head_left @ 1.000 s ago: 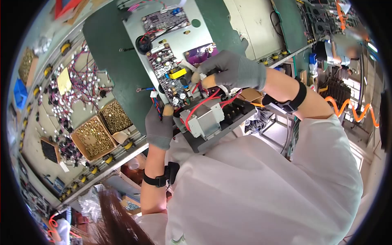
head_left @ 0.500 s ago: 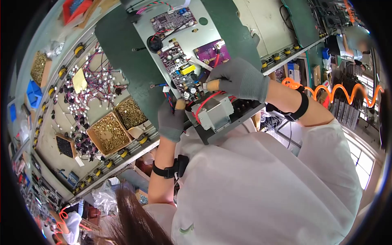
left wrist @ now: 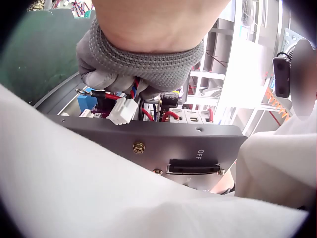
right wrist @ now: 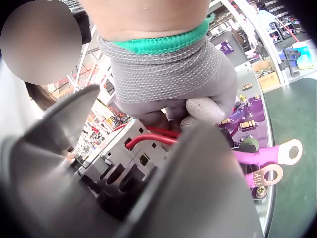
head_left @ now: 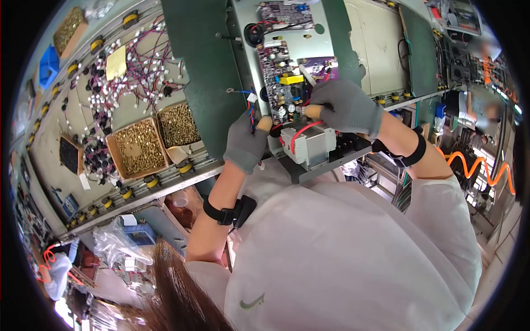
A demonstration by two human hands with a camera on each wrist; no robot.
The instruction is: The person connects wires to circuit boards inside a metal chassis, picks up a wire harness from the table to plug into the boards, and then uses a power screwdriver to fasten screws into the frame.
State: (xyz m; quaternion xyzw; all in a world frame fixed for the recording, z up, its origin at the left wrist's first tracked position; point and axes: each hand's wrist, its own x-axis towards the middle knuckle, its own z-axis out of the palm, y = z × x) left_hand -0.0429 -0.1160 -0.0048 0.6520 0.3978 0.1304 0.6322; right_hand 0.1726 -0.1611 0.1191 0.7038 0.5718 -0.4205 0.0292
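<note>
The left hand [head_left: 247, 143], in a grey glove with tan thumb tip, grips a bundle of thin red and blue wires [left wrist: 135, 88], whose white plastic connector [left wrist: 123, 111] hangs free below the fingers; the right hand [head_left: 349, 107] has its fingers bent, and whether they pinch anything cannot be told. Between the two sets of fingertips lies the near end of a long, narrow, densely populated circuit board [head_left: 270, 60]; neither hand is plainly nearer. Its long axis runs away from the body, roughly along the left edge of the silver metal chassis [head_left: 303, 47], so most of it lies beyond the fingers. Past the right fingers is a purple circuit board [head_left: 319, 65], towards the chassis's right edge. On the body side, a boxy silver metal component [head_left: 313, 148] sits close to the chassis's near edge.
</note>
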